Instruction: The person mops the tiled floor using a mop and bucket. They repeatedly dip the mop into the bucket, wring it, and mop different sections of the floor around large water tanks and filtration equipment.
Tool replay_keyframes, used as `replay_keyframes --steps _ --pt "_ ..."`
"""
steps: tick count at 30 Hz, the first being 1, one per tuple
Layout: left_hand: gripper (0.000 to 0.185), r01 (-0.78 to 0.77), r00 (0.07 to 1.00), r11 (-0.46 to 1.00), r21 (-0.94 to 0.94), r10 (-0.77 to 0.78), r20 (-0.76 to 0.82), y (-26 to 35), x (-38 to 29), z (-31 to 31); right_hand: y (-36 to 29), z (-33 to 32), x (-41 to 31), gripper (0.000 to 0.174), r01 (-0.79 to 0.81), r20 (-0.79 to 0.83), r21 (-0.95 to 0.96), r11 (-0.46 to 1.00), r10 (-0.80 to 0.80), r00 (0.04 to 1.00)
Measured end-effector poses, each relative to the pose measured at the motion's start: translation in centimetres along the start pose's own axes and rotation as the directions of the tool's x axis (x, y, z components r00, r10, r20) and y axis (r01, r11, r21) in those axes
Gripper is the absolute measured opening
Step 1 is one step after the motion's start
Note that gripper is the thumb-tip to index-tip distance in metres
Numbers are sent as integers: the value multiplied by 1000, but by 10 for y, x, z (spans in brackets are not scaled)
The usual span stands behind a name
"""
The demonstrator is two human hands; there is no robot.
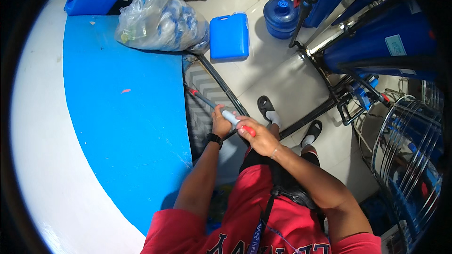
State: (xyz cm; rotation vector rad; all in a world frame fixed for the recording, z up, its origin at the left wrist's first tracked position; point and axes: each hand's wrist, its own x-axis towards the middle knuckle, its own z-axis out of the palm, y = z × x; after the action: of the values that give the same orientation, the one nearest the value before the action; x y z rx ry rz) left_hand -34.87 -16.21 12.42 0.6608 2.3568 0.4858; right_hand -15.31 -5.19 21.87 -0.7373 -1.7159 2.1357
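Observation:
A long pole with a grey shaft, a pale grip and red end pieces slants across the view. Around its upper part my left hand is closed, with a black watch on the wrist. My right hand grips it near the red end cap. The pole's far end passes beneath the edge of a blue panel on my left, so its tip is hidden. Below the shaft lies a grey chevron-patterned floor strip bordered by a dark rail.
Ahead, a clear plastic bag of blue and white items sits beside a blue jerrycan. A round blue water jug stands farther right. Dark pipes, a metal frame, blue tanks and a wire rack line the right side.

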Motion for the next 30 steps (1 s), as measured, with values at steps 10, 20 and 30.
replay_keyframes --steps 10,20,30 --pt "65 -72 992 971 -229 93 82 141 -98 31 -116 -68 -92 19 -157 -251 103 982 179 951" --pt "61 -191 981 953 -235 188 -37 107 -50 36 -69 -59 -63 19 31 -170 -36 999 -37 985" --pt "56 -191 982 970 -154 190 -19 87 -137 95 -74 -96 -159 24 75 33 -275 958 -69 997"
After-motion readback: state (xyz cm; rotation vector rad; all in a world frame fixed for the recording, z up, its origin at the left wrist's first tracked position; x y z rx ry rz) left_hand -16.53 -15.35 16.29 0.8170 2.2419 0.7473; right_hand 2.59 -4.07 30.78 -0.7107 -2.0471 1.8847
